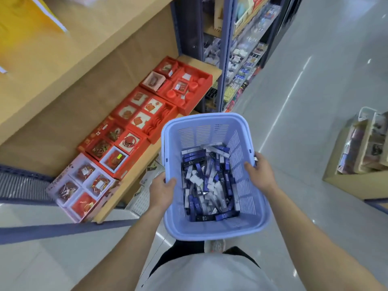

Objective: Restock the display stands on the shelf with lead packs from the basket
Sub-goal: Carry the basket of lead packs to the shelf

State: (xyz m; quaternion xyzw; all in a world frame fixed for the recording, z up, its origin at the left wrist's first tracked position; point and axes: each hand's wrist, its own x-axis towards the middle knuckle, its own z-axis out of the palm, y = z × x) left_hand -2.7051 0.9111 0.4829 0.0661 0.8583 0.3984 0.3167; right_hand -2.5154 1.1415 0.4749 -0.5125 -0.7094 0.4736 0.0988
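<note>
A light blue plastic basket hangs in front of me over the aisle floor. Several lead packs in dark blue, black and white lie jumbled in its bottom. My left hand grips the basket's left rim, thumb inside. My right hand grips the right rim, fingers curled over the edge. No display stands for lead packs can be made out in this view.
On my left a wooden shelf carries red gift boxes and a pale box near its front corner. Farther ahead stand blue-framed shelves of small stationery. A low wooden display stands at right across the glossy floor.
</note>
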